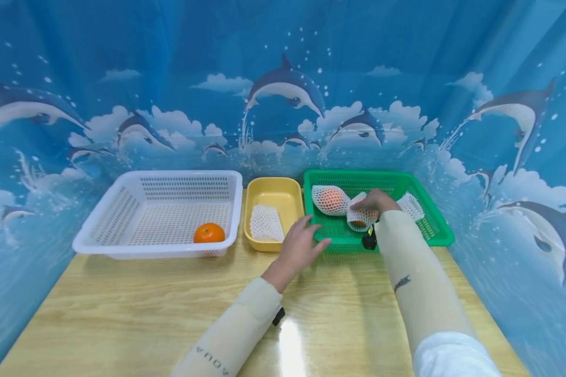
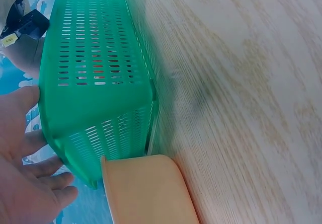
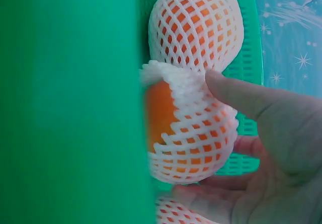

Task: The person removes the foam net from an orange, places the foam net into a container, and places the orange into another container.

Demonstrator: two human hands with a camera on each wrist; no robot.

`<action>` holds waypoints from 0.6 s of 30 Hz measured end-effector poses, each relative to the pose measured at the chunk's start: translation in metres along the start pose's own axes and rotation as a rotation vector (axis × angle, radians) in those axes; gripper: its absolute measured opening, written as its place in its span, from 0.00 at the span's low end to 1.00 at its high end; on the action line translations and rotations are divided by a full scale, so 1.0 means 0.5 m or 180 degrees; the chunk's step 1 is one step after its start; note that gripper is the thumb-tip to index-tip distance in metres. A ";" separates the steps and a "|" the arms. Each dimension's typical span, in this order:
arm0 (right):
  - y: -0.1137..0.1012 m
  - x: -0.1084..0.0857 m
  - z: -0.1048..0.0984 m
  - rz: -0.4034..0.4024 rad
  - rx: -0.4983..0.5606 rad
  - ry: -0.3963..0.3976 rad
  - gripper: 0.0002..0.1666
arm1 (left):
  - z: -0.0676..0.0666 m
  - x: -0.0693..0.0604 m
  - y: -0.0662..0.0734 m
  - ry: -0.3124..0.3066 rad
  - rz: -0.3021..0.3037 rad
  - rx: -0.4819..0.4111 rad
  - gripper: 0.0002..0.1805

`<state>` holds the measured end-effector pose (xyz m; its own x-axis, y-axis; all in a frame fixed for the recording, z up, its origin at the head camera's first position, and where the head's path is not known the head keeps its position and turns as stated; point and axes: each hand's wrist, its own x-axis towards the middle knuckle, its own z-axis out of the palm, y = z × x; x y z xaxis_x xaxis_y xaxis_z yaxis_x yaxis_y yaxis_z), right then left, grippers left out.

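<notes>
Inside the green basket, my right hand holds an orange in a white foam net, its thumb on one side and fingers on the other. Bare orange peel shows through an opening in that net. Beside it lies another netted fruit, and part of a further foam net appears at the basket's right. My left hand is at the basket's near left corner, its fingers spread and relaxed. The left wrist view has this hand beside the green rim, gripping nothing.
Between the baskets stands a yellow tray with an empty foam net in it. To the left, a white basket holds one bare orange. A dolphin-print curtain hangs behind the wooden table.
</notes>
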<state>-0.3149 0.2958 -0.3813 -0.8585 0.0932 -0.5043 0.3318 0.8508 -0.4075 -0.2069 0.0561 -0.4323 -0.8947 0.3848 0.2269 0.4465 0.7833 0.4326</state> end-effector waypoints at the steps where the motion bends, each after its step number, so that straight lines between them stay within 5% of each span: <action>1: 0.001 0.001 0.003 -0.0036 0.0018 -0.0031 0.55 | 0.000 0.000 0.000 0.0006 0.0006 0.0015 0.29; 8: 0.014 0.013 0.019 -0.0003 0.0386 -0.0100 0.62 | 0.001 0.000 0.000 0.0008 0.0008 -0.0087 0.30; 18: 0.007 -0.008 0.012 -0.0061 0.0239 0.0045 0.62 | -0.002 -0.003 -0.001 -0.0119 0.0002 -0.0093 0.31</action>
<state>-0.3078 0.2952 -0.3854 -0.8702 0.0850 -0.4854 0.3433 0.8113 -0.4733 -0.2057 0.0548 -0.4321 -0.8940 0.4037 0.1945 0.4467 0.7686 0.4579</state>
